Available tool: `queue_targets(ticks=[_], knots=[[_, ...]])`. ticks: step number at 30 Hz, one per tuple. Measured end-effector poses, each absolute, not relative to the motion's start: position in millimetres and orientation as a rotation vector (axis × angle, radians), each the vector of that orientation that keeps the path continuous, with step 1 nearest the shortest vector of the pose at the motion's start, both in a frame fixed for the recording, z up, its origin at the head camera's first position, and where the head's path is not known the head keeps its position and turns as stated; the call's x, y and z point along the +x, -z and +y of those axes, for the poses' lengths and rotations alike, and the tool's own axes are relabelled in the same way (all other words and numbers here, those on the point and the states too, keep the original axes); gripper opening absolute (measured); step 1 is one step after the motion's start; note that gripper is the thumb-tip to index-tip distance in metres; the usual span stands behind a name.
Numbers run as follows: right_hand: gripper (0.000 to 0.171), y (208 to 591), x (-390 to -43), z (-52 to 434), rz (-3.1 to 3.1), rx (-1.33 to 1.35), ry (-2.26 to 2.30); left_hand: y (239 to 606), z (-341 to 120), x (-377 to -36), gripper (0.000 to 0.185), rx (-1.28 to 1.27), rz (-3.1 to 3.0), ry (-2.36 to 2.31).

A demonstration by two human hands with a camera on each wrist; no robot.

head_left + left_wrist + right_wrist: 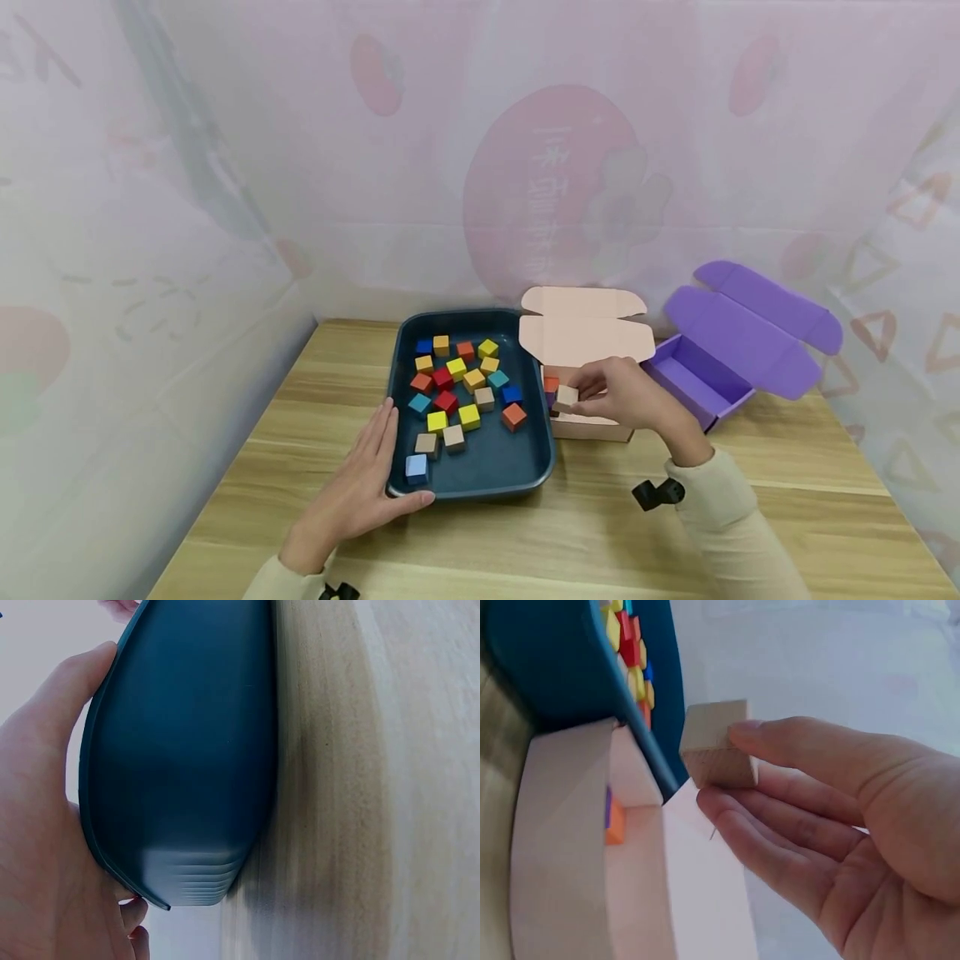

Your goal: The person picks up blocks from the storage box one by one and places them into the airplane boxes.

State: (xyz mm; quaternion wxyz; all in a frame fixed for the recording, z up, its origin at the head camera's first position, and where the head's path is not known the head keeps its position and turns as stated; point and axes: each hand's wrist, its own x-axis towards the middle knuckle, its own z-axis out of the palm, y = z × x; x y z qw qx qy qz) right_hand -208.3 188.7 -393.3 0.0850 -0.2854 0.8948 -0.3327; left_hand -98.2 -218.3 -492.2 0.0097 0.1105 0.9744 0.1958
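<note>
Between thumb and fingers, my right hand [626, 393] pinches a plain wooden cube [718, 744] above the open light-pink box [592, 429]. Inside that box, an orange cube [551, 384] and a purple one [609, 806] show near the left wall. My left hand [356, 479] rests against the near-left corner of the dark blue tray [487, 492], its fingers straight along the side and the thumb over the front rim [94, 750]. Several colored cubes lie in the tray, among them a light blue cube [417, 469] by the left thumb and a red cube [446, 403].
A purple box [697, 383] with its lid folded back stands to the right of the pink one. The pink box's raised lid [585, 337] leans toward the back. Printed curtains [420, 192] enclose the wooden table [480, 550] behind and at the sides.
</note>
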Motion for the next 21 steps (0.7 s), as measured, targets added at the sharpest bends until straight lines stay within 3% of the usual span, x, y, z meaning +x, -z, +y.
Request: queue_targets(ticks=[21], knots=[[0.026, 444.5, -243.1, 195.3, 2.545, -0.820, 1.029, 489.9, -218.0, -98.9, 0.130, 0.335, 3.031, -0.609]])
